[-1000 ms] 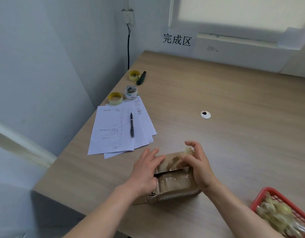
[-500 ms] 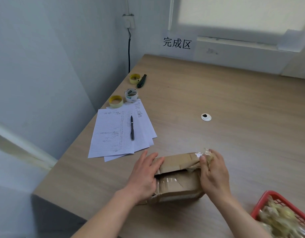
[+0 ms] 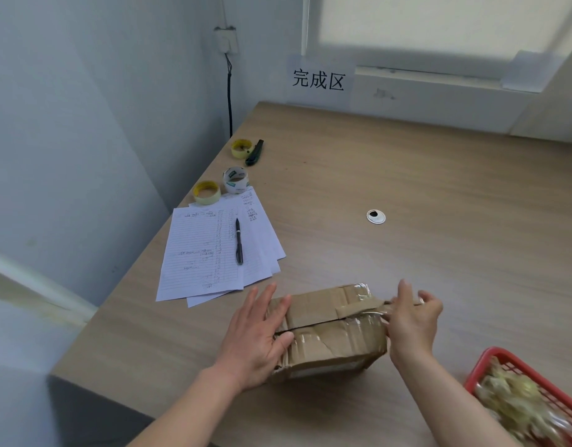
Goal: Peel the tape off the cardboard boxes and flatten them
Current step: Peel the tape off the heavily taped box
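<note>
A small brown cardboard box wrapped in clear tape sits near the front edge of the wooden table. My left hand presses flat against the box's left end, fingers straight. My right hand is at the box's right end and pinches a strip of tape that lifts off the top seam toward the right. The top flaps show a dark slit along the seam.
A red basket holding crumpled tape stands at the lower right. Lined papers with a black pen lie to the left. Three tape rolls and a utility knife sit by the wall. A white cable grommet is mid-table.
My right hand has moved from the middle of the box top out past its right end, dragging the tape strip with it. The left hand has stayed on the left end.
</note>
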Available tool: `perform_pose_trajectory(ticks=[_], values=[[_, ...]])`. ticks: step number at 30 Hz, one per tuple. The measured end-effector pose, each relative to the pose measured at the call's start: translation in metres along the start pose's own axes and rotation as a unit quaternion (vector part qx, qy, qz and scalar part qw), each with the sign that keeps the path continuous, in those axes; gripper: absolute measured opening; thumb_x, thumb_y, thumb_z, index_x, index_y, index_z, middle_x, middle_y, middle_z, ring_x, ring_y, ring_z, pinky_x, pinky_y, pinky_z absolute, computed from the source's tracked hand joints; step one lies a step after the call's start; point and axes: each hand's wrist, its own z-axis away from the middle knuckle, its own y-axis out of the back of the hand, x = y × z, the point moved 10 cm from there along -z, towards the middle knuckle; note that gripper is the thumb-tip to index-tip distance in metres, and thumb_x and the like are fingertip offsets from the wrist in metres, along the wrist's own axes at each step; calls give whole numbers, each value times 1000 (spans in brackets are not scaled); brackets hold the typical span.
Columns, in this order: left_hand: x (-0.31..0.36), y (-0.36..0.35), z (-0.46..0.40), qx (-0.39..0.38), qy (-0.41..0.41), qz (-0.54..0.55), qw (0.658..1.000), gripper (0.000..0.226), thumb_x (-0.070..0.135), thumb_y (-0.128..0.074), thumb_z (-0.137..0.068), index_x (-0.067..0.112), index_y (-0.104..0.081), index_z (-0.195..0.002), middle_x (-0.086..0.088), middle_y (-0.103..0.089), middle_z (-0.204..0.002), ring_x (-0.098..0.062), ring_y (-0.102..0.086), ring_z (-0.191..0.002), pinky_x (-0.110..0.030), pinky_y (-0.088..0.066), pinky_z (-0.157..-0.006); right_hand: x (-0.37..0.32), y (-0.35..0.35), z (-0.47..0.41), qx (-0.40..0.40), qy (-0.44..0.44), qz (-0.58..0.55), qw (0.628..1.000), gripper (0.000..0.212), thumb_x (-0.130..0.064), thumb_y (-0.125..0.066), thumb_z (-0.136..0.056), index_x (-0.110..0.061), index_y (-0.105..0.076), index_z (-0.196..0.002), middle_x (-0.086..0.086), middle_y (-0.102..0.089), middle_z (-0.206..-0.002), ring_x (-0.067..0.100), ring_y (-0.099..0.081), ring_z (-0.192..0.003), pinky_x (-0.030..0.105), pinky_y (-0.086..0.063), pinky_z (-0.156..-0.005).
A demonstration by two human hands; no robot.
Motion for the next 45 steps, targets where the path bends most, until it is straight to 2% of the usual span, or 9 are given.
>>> perform_pose_trajectory(ticks=[4,8,13,18,27,33,36,39,45], values=[[1,-1,-2,6,6,-9,1000,65,59,-31,-100,48,8,-152,21,29,-157,-13,25,-149,-34,3,-122,-61,-8,39,-41,256,196,946,93,-73,-67,-66,-31,-29,-140,4,-26,-155,30,-36,-139,46,-42,-102],[2,-3,-4,0,15,-23,1000,65,58,-31,-100,44,1,-156,15,24,-162,-17,20,-151,-35,-1,-122,-55,-40,66,-84,326,419,843,53,-68,-74,-69,-40,-61,-112,6,-7,-163,34,-15,-148,55,-42,-101],[0,-6,-5,-14,21,-42,999,65,55,-31,-101,45,3,-155,13,23,-163,-20,19,-151,-40,-5,-123,-40,-56,69,-172,350,358,848,19,-32,-72,-89,-17,-62,-80,8,-28,-160,37,-23,-146,49,-37,-107],[1,-7,-5,-19,21,-47,998,65,53,-30,-102,45,6,-155,13,23,-163,-21,20,-151,-42,-6,-122,-34,-56,59,-205,323,422,822,38,-54,-64,-88,-40,-53,-122,0,-13,-163,27,-26,-143,42,-42,-102],[-1,-11,-4,-18,9,-34,999,64,52,-28,-102,52,17,-147,17,21,-162,-17,24,-149,-42,-3,-123,-23,-54,39,-216,222,286,907,25,-26,-76,-85,-17,-60,-68,-4,-43,-149,12,-43,-134,23,-31,-92],[-4,-10,-4,-16,4,-33,999,63,51,-28,-103,49,11,-152,15,17,-164,-18,20,-151,-41,-5,-123,-38,-40,39,-219,239,242,914,11,-28,-68,-90,-27,-57,-91,-8,-65,-102,16,-61,-106,28,-41,-80],[-2,-11,-5,-15,8,-40,999,63,51,-28,-103,48,10,-153,14,17,-164,-19,19,-151,-41,-6,-122,-37,-44,56,-212,319,385,840,24,-50,-71,-84,-40,-65,-105,-2,-41,-152,19,-50,-129,35,-47,-90],[0,-12,-5,-18,14,-47,999,63,51,-28,-103,50,11,-152,17,18,-162,-19,19,-151,-45,-7,-122,-44,-44,74,-159,391,416,805,20,-39,-79,-81,-22,-75,-91,14,-40,-155,39,-40,-140,49,-48,-95],[0,-10,-2,-25,15,-53,998,61,50,-27,-103,53,10,-151,18,18,-162,-20,20,-151,-48,-7,-121,-35,-42,68,-220,321,303,870,29,-20,-80,-82,-19,-54,-69,0,-46,-149,17,-45,-134,29,-36,-104]])
